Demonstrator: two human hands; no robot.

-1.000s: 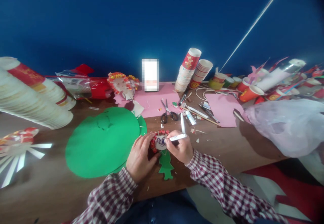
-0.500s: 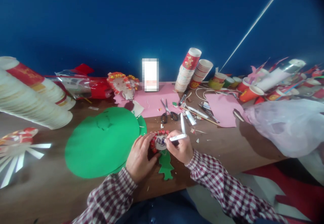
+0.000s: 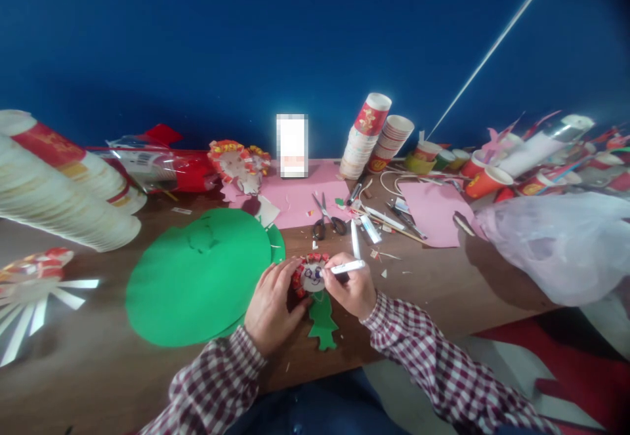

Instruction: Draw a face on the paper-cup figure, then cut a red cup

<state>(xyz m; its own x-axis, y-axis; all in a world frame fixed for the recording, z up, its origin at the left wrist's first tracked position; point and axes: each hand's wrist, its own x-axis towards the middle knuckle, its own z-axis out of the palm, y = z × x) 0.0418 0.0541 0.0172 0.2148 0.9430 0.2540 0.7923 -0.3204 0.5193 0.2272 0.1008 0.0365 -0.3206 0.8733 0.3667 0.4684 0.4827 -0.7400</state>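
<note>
A paper flower (image 3: pixel 312 280) with a red-and-white curled rim and a face drawn in dark ink on its white centre lies on the table in front of me. Below it spreads a green paper piece (image 3: pixel 323 322) shaped like a stem with leaves. My left hand (image 3: pixel 276 304) grips the flower's left edge between thumb and fingers. A white marker (image 3: pixel 347 267) is pinched in my right hand (image 3: pixel 353 289), its dark tip at the right eye of the drawn face. Just beyond lie scissors (image 3: pixel 325 217) with dark handles.
Large green paper rounds (image 3: pixel 197 284) lie to the left, near leaning stacks of paper cups (image 3: pixel 73 199). Pink paper (image 3: pixel 310 192) and a blurred bright upright rectangle (image 3: pixel 292 146) are at the back. A translucent plastic bag (image 3: pixel 561 245) bulges at the right, over the wooden table's (image 3: pixel 433 290) edge.
The marker's rear end has shifted very slightly to the right in my right hand. My left hand and the flower stay in place.
</note>
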